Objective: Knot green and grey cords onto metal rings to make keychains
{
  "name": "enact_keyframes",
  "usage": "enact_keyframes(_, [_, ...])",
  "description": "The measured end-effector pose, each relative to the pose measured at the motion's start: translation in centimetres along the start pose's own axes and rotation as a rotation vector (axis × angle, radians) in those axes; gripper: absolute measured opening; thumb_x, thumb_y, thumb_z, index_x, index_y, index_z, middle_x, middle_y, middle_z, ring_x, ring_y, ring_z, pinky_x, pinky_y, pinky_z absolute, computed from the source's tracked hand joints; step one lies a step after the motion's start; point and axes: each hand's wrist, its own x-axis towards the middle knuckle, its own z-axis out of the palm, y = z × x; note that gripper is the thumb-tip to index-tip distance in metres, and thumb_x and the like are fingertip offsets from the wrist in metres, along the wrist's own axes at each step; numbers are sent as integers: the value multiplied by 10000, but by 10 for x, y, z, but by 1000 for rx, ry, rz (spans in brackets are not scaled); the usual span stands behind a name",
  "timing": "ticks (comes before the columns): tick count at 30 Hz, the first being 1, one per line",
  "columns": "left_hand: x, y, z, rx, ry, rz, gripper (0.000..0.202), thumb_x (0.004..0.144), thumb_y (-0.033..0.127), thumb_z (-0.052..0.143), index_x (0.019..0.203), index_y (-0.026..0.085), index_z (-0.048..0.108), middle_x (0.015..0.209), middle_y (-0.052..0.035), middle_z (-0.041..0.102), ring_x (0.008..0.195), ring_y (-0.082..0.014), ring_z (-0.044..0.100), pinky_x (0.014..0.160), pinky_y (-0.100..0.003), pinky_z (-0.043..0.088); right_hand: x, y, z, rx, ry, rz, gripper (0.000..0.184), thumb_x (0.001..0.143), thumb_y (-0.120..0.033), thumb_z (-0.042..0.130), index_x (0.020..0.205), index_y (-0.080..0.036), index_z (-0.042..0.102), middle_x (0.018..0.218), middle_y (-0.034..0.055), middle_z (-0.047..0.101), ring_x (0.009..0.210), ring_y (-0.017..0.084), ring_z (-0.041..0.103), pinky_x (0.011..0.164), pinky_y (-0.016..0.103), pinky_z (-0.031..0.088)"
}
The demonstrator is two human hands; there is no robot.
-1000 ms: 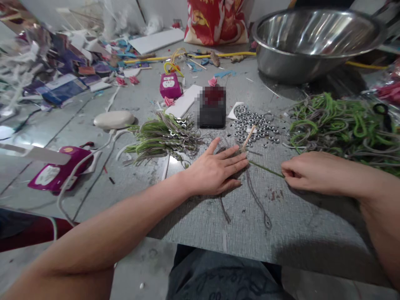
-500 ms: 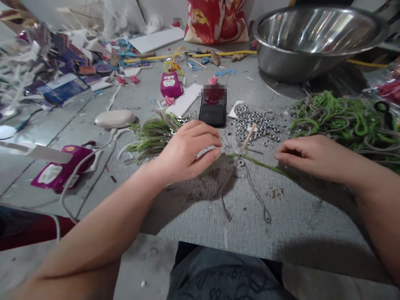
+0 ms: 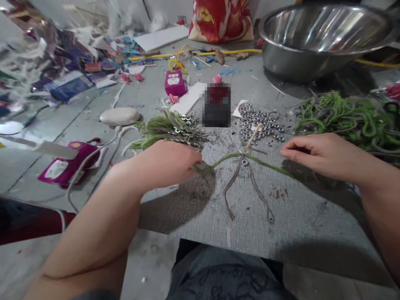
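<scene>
A green cord lies across the grey table, a small metal ring at its middle. The left hand is fisted around one end; the right hand curls over the other, grip hidden. Loose rings lie just behind

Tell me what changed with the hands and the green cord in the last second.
The left hand, flat on the table before, lifted, curled and drew back left, taking hold of the green cord at its left end. The right hand rose slightly; the cord runs beneath it. The nut pile, cord bundle and steel bowl stayed put.
</scene>
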Motion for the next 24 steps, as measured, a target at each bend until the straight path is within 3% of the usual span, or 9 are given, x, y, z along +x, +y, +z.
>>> enact_keyframes(1, [1,3,2,63,-85,15,173,755,243,487,829,193,635,701,-28,639,599,-144,568,532,-241,345,0,0,0,3,2,-4,306,820,-451,433,761,-208,610,629,13,616,561,140,537,547,270,336])
enact_keyframes(3, [4,11,5,141,-134,15,177,776,207,455,826,180,622,674,-37,625,586,-150,564,521,-247,328,-1,-1,0,8,11,-22,299,821,-440,437,761,-205,612,622,14,615,552,137,532,543,271,334])
enact_keyframes(6, [9,18,6,169,-129,25,202,792,177,418,718,177,606,582,-28,569,535,-140,532,495,-247,287,-2,-1,0,20,25,-65,301,819,-445,447,751,-204,614,613,10,612,532,129,517,535,270,334])
enact_keyframes(9, [13,20,1,64,-104,-12,200,772,187,436,640,172,584,509,-4,494,474,-111,459,481,-238,258,-3,1,-1,53,66,-86,303,804,-468,461,744,-214,615,609,0,610,533,134,518,528,271,342])
enact_keyframes(12, [18,22,-3,-312,25,-19,154,743,203,469,637,173,576,499,35,463,445,-67,387,478,-210,270,-3,1,0,120,163,-60,307,785,-496,495,734,-218,615,612,-4,607,540,136,512,534,278,360])
enact_keyframes(15, [25,29,1,-917,224,-76,139,738,269,505,671,161,561,528,48,462,450,-45,372,461,-186,301,-3,-5,7,301,268,-42,300,771,-492,535,715,-208,613,592,-5,583,530,120,485,523,270,374])
enact_keyframes(17, [30,38,8,-1270,304,-109,147,728,299,527,671,163,523,483,68,385,397,-34,292,405,-187,252,-2,-14,14,482,270,-31,283,768,-473,559,734,-199,620,598,-2,584,516,109,480,505,259,390])
enact_keyframes(21, [39,57,19,-1680,282,-93,157,735,302,555,677,176,482,441,94,297,353,-24,214,351,-188,172,-1,-37,29,840,96,-2,289,791,-448,548,897,-195,641,844,50,665,608,119,569,569,281,468])
enact_keyframes(24, [44,65,23,-1774,292,-107,169,721,307,595,689,172,501,449,94,321,360,-19,225,342,-182,168,-1,-50,39,1063,-39,27,355,789,-460,553,994,-178,622,760,42,646,575,121,572,527,277,462])
